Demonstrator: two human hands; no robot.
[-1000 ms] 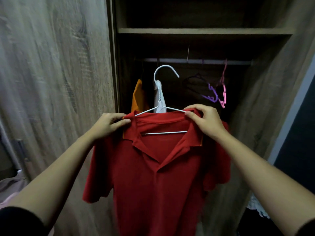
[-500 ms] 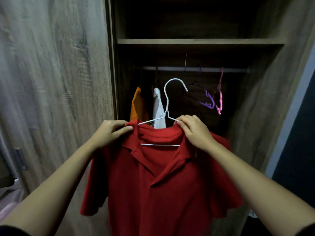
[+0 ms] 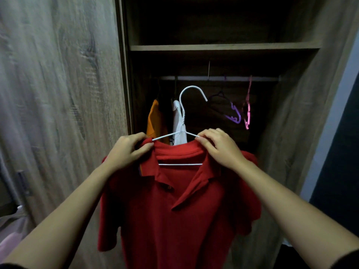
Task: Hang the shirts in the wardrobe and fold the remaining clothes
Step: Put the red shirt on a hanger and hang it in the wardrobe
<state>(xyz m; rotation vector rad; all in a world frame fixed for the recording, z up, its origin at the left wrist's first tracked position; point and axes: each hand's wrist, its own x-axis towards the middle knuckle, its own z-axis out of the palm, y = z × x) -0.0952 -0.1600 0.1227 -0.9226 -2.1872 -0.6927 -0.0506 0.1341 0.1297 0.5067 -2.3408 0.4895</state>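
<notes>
A red polo shirt [image 3: 174,216] hangs on a white wire hanger [image 3: 183,105] in front of the open wardrobe. My left hand [image 3: 126,152] pinches the shirt's left shoulder and collar at the hanger's end. My right hand [image 3: 219,147] grips the right shoulder over the hanger wire. The hanger's hook points up, below the wardrobe rail [image 3: 219,78] and apart from it. On the rail hang an orange shirt [image 3: 154,121] and a white shirt [image 3: 177,121].
Empty purple [image 3: 233,115] and pink [image 3: 247,111] hangers hang at the rail's right. A shelf [image 3: 223,47] runs above the rail. The closed wardrobe door [image 3: 58,94] fills the left. Pale clothes [image 3: 9,235] lie at the bottom left.
My right hand slid inward along the hanger toward the collar, then settled on the right shoulder. The shirt and hanger sit slightly lower in view; the hook stays off the rail.
</notes>
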